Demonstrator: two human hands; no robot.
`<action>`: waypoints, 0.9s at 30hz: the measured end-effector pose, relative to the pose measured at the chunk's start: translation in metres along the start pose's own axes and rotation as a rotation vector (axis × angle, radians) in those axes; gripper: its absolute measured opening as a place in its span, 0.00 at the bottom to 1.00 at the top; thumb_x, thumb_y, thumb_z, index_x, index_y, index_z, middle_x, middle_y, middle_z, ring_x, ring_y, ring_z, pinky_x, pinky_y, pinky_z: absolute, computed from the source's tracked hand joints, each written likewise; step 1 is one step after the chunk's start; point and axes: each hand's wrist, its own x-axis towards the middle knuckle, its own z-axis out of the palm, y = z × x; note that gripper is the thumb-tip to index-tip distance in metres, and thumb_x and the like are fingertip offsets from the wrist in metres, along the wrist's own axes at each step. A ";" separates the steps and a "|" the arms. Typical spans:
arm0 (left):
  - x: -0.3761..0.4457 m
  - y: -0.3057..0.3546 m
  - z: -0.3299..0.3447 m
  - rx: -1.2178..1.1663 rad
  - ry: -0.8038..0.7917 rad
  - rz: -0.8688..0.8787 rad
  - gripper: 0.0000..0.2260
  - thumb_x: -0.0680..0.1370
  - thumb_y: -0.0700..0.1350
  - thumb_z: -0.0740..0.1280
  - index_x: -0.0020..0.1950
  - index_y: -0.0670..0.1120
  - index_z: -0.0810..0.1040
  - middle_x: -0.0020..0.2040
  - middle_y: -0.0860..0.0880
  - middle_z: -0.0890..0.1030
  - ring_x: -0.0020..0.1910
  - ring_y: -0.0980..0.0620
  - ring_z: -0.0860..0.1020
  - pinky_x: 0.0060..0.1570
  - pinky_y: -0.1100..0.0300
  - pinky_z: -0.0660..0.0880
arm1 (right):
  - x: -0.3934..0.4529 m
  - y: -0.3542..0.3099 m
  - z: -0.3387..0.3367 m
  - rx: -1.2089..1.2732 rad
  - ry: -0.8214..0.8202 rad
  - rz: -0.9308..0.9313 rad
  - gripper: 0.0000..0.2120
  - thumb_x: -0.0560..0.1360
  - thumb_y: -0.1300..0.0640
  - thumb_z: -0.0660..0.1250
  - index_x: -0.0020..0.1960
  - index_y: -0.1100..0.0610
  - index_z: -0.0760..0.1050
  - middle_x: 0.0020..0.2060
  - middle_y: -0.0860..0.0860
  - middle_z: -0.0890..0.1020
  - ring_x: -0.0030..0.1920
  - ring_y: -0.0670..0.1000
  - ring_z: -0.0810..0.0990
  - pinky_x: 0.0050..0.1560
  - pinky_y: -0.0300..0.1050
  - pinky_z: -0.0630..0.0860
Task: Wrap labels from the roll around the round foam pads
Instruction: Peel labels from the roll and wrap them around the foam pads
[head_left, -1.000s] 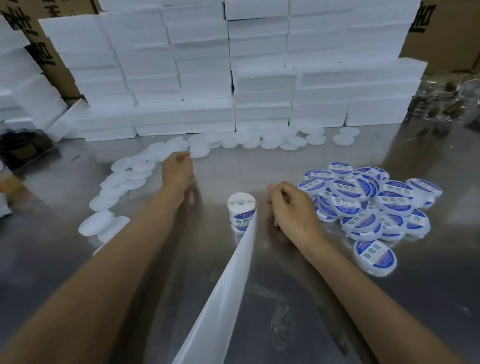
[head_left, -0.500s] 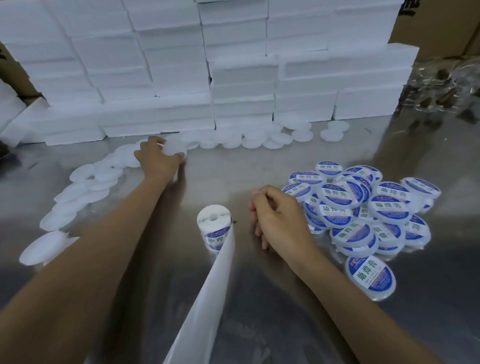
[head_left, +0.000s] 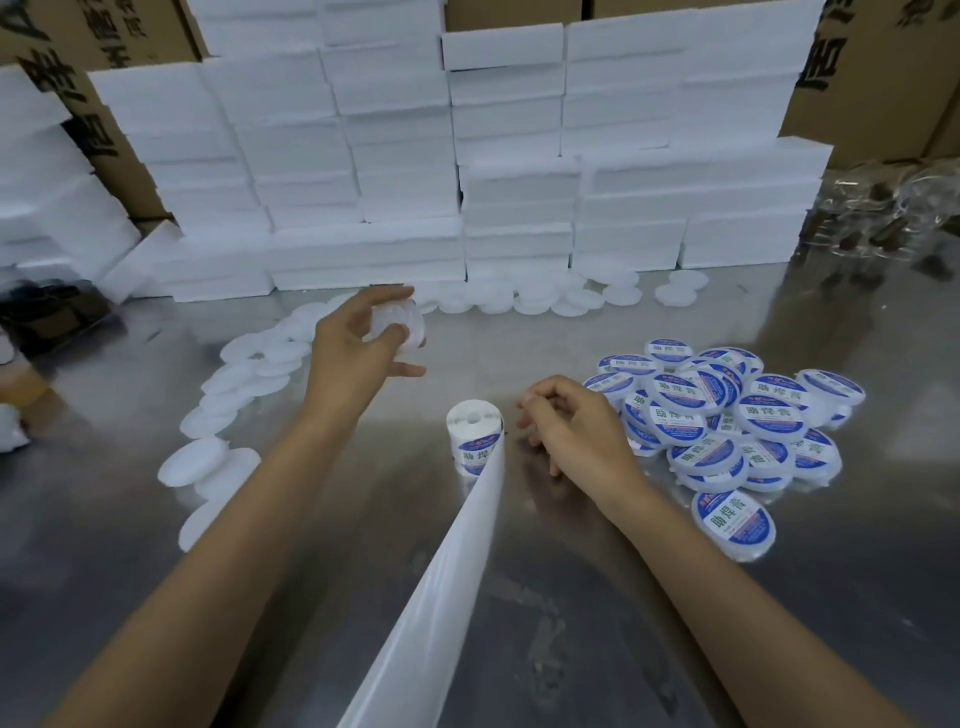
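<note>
White foam blocks (head_left: 405, 171) fill the upper frame on the steel table (head_left: 675, 597). Labelled pads (head_left: 727, 431) are heaped at right; bare pads (head_left: 234, 384) trail left. The roll (head_left: 474, 436) stands upright at centre. The left hand (head_left: 358, 348) pinches a bare pad (head_left: 397, 325); the right hand (head_left: 576, 431) has its fingers curled, whether on anything I cannot tell.

A shiny metal surface (head_left: 675, 623) fills the near part of the room, and soft light makes pale, blurry patches on it. At its far edge stands a tall wall of white foam blocks (head_left: 405, 171), stacked in neat rows, with more white blocks (head_left: 47, 197) piled at the left. Behind them are big brown cardboard boxes (head_left: 878, 78) with black writing, and at the far right lies a heap of clear plastic bags (head_left: 883, 213) with dark things inside.
</note>
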 end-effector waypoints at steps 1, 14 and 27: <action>-0.009 0.007 -0.001 -0.037 0.004 0.011 0.16 0.78 0.29 0.62 0.60 0.42 0.81 0.62 0.39 0.79 0.51 0.40 0.84 0.40 0.56 0.83 | -0.002 -0.001 0.001 -0.006 -0.007 -0.010 0.07 0.79 0.56 0.64 0.44 0.49 0.79 0.40 0.45 0.85 0.39 0.42 0.82 0.26 0.35 0.71; -0.052 -0.019 0.005 0.354 -0.199 -0.018 0.12 0.77 0.43 0.68 0.43 0.61 0.84 0.49 0.62 0.85 0.57 0.61 0.80 0.64 0.51 0.76 | -0.024 -0.011 0.006 0.012 -0.242 -0.054 0.25 0.79 0.68 0.61 0.74 0.53 0.67 0.61 0.48 0.81 0.57 0.46 0.81 0.59 0.37 0.75; -0.050 -0.025 0.006 0.204 -0.287 -0.106 0.07 0.70 0.53 0.79 0.42 0.54 0.85 0.46 0.58 0.86 0.49 0.57 0.83 0.57 0.49 0.80 | -0.025 -0.009 0.002 -0.044 -0.214 -0.079 0.12 0.71 0.62 0.75 0.54 0.56 0.81 0.50 0.48 0.85 0.52 0.47 0.82 0.56 0.39 0.77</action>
